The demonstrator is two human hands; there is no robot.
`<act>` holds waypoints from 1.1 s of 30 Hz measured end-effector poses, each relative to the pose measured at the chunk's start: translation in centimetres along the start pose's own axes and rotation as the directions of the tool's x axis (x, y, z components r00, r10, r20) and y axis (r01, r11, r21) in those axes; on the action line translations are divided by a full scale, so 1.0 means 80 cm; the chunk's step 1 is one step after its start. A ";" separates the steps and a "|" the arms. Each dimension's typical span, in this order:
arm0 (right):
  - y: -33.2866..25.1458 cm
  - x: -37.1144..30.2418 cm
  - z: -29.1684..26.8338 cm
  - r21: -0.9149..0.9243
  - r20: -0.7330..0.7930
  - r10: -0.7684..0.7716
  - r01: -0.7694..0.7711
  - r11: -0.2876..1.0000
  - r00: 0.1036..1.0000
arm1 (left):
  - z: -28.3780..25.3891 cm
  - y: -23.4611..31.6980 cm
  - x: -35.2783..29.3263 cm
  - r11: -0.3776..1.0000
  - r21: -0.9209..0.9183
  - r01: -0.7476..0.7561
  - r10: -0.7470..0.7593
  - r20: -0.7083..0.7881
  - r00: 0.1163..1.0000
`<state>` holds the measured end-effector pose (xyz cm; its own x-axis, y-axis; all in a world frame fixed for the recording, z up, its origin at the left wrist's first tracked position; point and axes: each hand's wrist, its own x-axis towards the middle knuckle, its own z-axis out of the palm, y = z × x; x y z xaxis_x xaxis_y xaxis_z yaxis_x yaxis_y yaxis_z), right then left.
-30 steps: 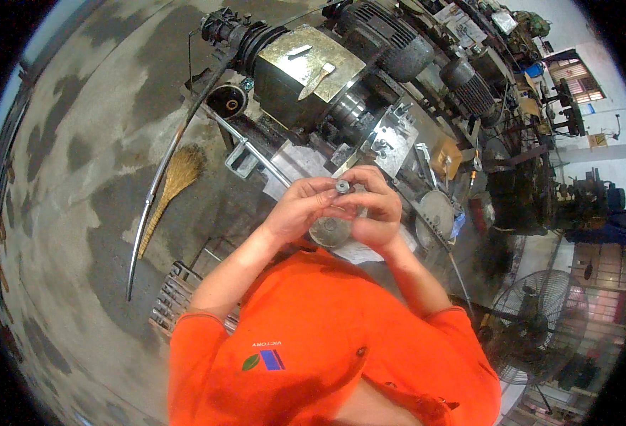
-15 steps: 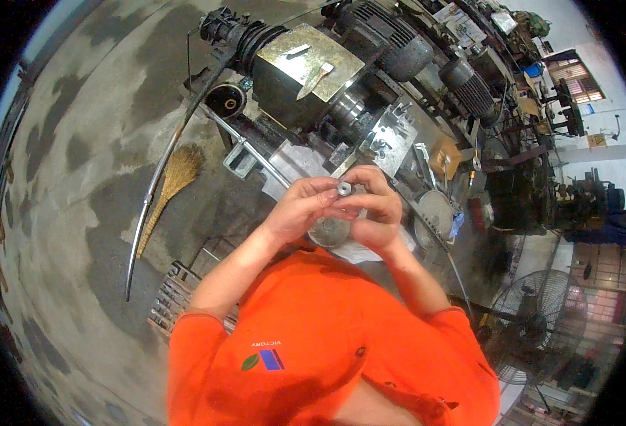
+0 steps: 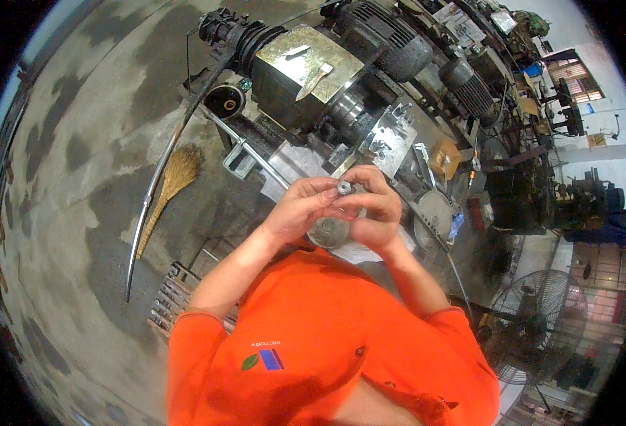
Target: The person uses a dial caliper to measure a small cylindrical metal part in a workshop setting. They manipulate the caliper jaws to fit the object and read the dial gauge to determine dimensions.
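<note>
Between my fingertips is a small metal nut-like part [image 3: 343,187], with a hole showing in its upward end. My left hand [image 3: 300,207] pinches it from the left, thumb and forefinger closed on its side. From the right, my right hand [image 3: 375,207] curls its fingers round the same part. The fingers cover most of its body, so its full length cannot be seen. Just below the hands lies a round metal disc [image 3: 328,231], partly hidden by them, with white paper [image 3: 364,251] beside it.
Ahead stands a machine with a metal-topped housing [image 3: 308,60], a brush [image 3: 314,81] lying on it. Calipers [image 3: 422,157] and a round plate [image 3: 434,216] are to the right. A straw broom [image 3: 171,186] and a long metal bar [image 3: 145,206] are at left; a fan [image 3: 540,319] stands at right.
</note>
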<state>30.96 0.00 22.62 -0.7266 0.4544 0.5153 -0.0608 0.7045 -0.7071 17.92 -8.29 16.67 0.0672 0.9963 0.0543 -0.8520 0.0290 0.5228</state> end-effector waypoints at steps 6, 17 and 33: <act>0.005 -0.003 0.001 0.048 0.006 0.048 -0.048 0.998 0.999 | 0.001 0.001 0.000 1.000 0.023 0.008 -0.008 -0.005 1.000; 0.010 -0.005 -0.001 0.028 0.013 0.014 -0.015 0.999 1.000 | 0.001 0.002 0.002 1.000 0.018 0.005 -0.005 0.003 1.000; 0.007 -0.002 -0.003 0.036 -0.013 -0.005 0.006 0.999 1.000 | 0.001 0.002 0.007 1.000 0.018 -0.015 0.015 0.014 1.000</act>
<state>31.19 0.47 22.30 -0.7175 0.4575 0.5252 -0.0896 0.6871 -0.7210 17.87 -7.71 16.84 0.0622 0.9953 0.0741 -0.8435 0.0127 0.5371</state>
